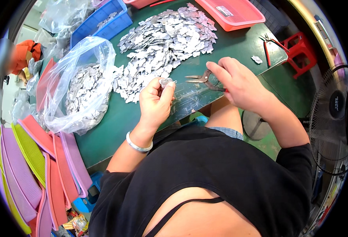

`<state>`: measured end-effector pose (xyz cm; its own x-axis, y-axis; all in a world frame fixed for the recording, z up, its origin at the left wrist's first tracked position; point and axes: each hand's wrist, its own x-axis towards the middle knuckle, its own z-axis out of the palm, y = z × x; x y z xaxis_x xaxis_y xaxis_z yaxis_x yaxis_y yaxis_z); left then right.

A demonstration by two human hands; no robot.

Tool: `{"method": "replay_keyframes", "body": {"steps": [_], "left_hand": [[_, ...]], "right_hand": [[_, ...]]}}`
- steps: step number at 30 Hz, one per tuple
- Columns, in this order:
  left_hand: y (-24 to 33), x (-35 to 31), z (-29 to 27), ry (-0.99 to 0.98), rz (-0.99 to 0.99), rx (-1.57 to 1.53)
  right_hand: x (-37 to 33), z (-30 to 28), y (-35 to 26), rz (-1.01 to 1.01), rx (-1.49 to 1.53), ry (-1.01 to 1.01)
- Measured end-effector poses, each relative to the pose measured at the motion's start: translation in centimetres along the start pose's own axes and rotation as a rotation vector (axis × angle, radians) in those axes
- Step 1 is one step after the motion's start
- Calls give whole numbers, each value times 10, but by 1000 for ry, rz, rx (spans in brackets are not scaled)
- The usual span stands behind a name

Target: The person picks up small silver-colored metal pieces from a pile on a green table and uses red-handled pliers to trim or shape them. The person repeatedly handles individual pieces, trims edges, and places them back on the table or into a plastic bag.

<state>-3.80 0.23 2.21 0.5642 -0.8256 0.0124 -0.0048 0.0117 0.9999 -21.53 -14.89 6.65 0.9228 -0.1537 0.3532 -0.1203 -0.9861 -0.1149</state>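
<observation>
Between the thumb and fingers of my left hand (156,100) is a small flat silver metal piece (166,82) with a tiny loop at its right end. My right hand (241,85) grips a pair of pliers (203,80); their narrow jaws point left at the metal piece, parted slightly and not touching it. Beyond both hands, a large pile of similar silver metal pieces (166,39) spreads over the green table (186,96). Left of the pile, a clear plastic bag (57,112) stands open with more of these pieces inside.
A blue bin (99,25) and a red basket (231,15) stand at the far side. Red-handled pliers (268,51) lie near the right corner by a single metal piece (256,59). Stacked coloured trays (32,166) are left, a fan (333,106) right. Another person (26,55) is far left.
</observation>
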Motion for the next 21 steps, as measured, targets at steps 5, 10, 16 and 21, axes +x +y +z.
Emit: {"method": "replay_keyframes", "body": {"steps": [5, 10, 16, 21], "left_hand": [[1, 0, -6, 40, 40, 89], [-1, 2, -11, 74, 139, 131], [-4, 6, -16, 87, 188, 250], [-3, 11, -14, 69, 236, 314]], "right_hand": [[14, 1, -22, -87, -303, 77], [28, 1, -30, -142, -378, 97], [37, -2, -37, -175, -444, 81], [37, 0, -44, -153, -537, 21]]}}
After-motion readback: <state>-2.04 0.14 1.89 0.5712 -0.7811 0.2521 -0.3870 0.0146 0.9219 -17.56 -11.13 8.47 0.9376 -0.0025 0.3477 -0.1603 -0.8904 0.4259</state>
